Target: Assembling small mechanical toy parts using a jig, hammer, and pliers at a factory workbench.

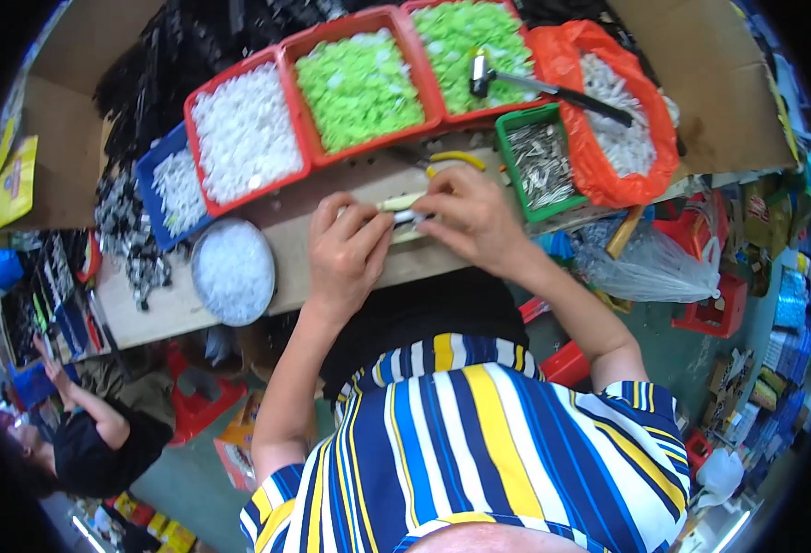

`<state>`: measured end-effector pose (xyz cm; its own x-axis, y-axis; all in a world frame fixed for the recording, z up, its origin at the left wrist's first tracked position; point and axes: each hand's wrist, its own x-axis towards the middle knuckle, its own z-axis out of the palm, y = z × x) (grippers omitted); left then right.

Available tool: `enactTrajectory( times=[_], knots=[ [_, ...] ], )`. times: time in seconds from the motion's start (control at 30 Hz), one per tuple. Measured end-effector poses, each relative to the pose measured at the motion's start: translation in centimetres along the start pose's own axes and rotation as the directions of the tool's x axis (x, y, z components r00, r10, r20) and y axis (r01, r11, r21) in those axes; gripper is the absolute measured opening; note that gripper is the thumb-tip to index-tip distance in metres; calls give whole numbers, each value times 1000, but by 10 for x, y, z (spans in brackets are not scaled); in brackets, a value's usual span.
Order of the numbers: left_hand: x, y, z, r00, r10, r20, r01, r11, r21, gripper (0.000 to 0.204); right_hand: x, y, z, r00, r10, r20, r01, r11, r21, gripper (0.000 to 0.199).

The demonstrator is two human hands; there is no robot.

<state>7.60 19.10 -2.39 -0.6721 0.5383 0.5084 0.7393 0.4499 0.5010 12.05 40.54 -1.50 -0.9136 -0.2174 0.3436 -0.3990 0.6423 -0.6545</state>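
Cream slim part (400, 202) at clock centre, my left hand (348, 243) pinching its left end, my right hand (468, 214) its right. Looks mid-handling; can't tell what's finished. Loose stock left: white pieces (247, 134) 10 o'clock, green pieces (355, 92) 11, metal pins (541, 164) 2.

The one view looks steeply down from head height, the left camera of a side-by-side pair, close above the wearer's striped shirt (479, 442) and near the desk (293, 238); its fisheye field reaches the floor (182, 479), bending straight edges toward a dark rim
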Motion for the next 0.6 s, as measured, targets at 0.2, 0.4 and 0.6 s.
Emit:
enactTrajectory(
  times=[0.2, 0.4, 0.6],
  knots=[
    [1, 9, -3, 1000, 2, 7, -2, 999, 43, 19, -12, 4, 5, 998, 66, -13, -65, 996, 65, 25],
    [1, 7, 0, 1000, 7, 0, -7, 999, 41, 19, -12, 2, -9, 998, -26, 58, 31, 995, -90, 33],
    [-3, 2, 1, 1000, -15, 11, 15, 999, 29, 21, 73, 43, -92, 977, -129, -168, 88, 969, -230, 25]
  ],
)
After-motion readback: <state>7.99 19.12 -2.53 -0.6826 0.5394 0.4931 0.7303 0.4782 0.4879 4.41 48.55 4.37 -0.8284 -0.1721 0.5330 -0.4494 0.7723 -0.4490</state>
